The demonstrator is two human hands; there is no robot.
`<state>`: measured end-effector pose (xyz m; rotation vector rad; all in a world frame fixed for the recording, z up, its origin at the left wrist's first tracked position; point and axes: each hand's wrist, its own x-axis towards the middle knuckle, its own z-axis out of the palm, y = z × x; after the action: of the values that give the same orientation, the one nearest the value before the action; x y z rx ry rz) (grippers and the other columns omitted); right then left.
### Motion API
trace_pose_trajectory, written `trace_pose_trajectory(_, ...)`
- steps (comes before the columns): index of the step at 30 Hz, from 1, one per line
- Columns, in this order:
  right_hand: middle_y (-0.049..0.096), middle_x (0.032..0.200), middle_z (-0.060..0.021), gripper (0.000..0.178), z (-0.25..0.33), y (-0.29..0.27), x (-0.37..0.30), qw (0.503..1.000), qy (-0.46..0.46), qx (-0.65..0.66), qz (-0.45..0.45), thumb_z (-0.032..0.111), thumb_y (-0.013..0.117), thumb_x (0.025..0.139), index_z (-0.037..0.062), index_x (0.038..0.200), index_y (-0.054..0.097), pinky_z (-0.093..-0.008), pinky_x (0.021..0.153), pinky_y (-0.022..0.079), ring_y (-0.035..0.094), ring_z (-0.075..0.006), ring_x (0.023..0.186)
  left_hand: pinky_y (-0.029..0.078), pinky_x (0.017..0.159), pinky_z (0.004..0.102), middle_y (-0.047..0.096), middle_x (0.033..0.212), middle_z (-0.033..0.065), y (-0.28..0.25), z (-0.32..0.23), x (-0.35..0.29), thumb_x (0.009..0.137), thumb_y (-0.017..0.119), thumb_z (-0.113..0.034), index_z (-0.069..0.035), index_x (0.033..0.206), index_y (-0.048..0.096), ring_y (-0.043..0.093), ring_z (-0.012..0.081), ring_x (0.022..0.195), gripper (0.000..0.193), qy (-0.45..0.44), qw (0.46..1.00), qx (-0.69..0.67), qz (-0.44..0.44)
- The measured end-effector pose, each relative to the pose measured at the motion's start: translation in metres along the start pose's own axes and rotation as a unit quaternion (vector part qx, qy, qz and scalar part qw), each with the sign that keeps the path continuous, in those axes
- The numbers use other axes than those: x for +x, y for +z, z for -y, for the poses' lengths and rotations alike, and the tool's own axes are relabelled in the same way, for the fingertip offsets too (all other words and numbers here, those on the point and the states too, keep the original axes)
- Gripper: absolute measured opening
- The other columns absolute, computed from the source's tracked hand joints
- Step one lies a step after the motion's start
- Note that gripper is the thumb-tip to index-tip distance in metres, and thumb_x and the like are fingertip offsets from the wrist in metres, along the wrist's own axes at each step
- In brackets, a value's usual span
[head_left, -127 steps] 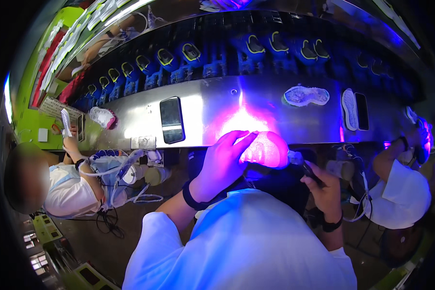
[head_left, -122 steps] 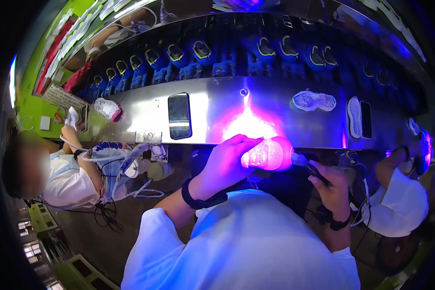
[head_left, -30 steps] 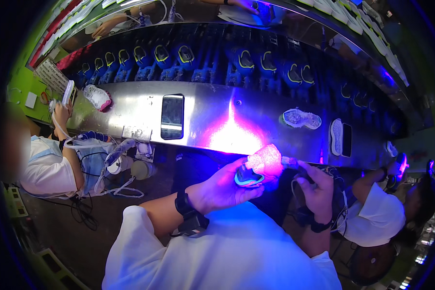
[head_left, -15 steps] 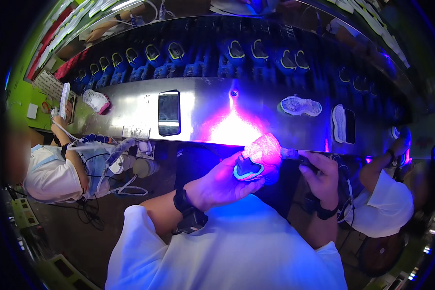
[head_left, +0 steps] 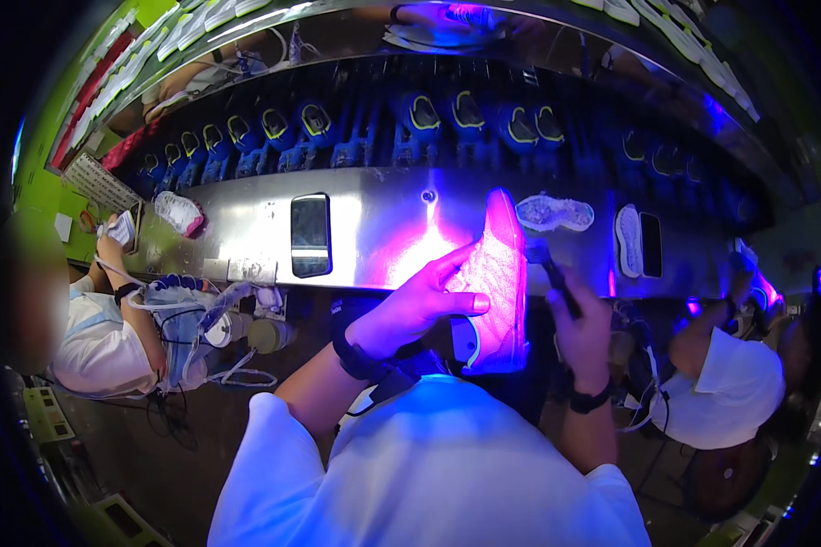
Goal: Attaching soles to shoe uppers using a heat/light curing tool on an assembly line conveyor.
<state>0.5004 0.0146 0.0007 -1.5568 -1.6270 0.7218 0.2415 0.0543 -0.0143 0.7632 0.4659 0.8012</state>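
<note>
Since the frame half a second ago, the shoe (head_left: 496, 278) has been turning: its full length is now showing, where its collar opening was facing the wearer. From the head view, its toe is pointing away from the wearer over the metal bench (head_left: 255, 205), its long axis running nearly straight away and its sole edge facing right. It is hanging across the bench's front edge. The left hand (head_left: 417, 305) is gripping the upper, partly closed, thumb lying across it. The right hand (head_left: 582, 330) is curling around a brush (head_left: 556, 281), its head sitting just beside the sole edge; contact is unclear.
</note>
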Motion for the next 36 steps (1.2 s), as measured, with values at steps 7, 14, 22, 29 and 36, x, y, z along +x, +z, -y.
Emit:
trace_pose_trajectory(7, 0.07, 0.12, -0.0113, 0.047, -0.053, 0.013, -0.023, 0.981, 0.023, 0.102, 0.161, 0.004, 0.072, 0.09, -0.0009, 0.135, 0.062, -0.0308, 0.097, 0.049, 0.064, -0.0162, 0.11, 0.047, 0.105, 0.0334, 0.065, 0.129, 0.0095, -0.076, -0.047, 0.057, 0.087, 0.077, -0.013, 0.003, 0.147, 0.047, 0.061, 0.0167, 0.118, 0.068, 0.103, 0.963, 0.218, -0.121)
trace_pose_trajectory(14, 0.064, 0.097, -0.0042, 0.043, -0.097, -0.021, -0.021, 0.952, 0.222, 0.197, 0.071, 0.005, 0.066, 0.096, 0.0013, 0.137, 0.055, -0.02, 0.054, 0.041, 0.054, -0.0045, 0.069, 0.054, 0.095, 0.0463, 0.069, 0.116, 0.0292, -0.214, -0.156, 0.162, 0.086, 0.07, -0.049, 0.005, 0.119, 0.067, 0.068, 0.0428, 0.106, 0.063, -0.078, 0.577, 0.724, -0.37)
trace_pose_trajectory(22, 0.067, 0.1, -0.0057, 0.037, -0.096, -0.022, -0.028, 0.949, 0.252, 0.187, -0.028, 0.001, 0.056, 0.099, 0.0022, 0.135, 0.054, -0.0201, 0.052, 0.042, 0.055, -0.0061, 0.066, 0.057, 0.087, 0.0464, 0.071, 0.119, 0.0157, -0.298, -0.171, 0.213, 0.09, 0.06, -0.047, -0.01, 0.118, 0.071, 0.07, 0.0349, 0.106, 0.047, -0.034, 0.482, 0.784, -0.39)
trace_pose_trajectory(29, 0.067, 0.095, -0.0054, 0.041, -0.106, -0.013, -0.01, 0.952, 0.26, 0.158, -0.032, 0.004, 0.058, 0.099, 0.0036, 0.139, 0.052, -0.0204, 0.051, 0.04, 0.053, -0.0066, 0.063, 0.051, 0.099, 0.0508, 0.052, 0.139, 0.0297, -0.186, -0.098, 0.25, 0.071, 0.083, -0.044, 0.0, 0.14, 0.052, 0.052, 0.0417, 0.13, 0.088, 0.225, 0.483, 0.813, -0.236)
trace_pose_trajectory(36, 0.067, 0.095, -0.0053, 0.043, -0.076, -0.006, -0.001, 0.969, 0.175, 0.172, -0.018, 0.003, 0.058, 0.098, 0.003, 0.141, 0.051, -0.0202, 0.052, 0.041, 0.054, -0.006, 0.063, 0.048, 0.104, 0.0519, 0.046, 0.139, 0.0308, -0.163, -0.057, 0.311, 0.054, 0.092, -0.045, -0.002, 0.139, 0.05, 0.045, 0.0507, 0.131, 0.104, 0.055, 0.53, 0.802, -0.268)
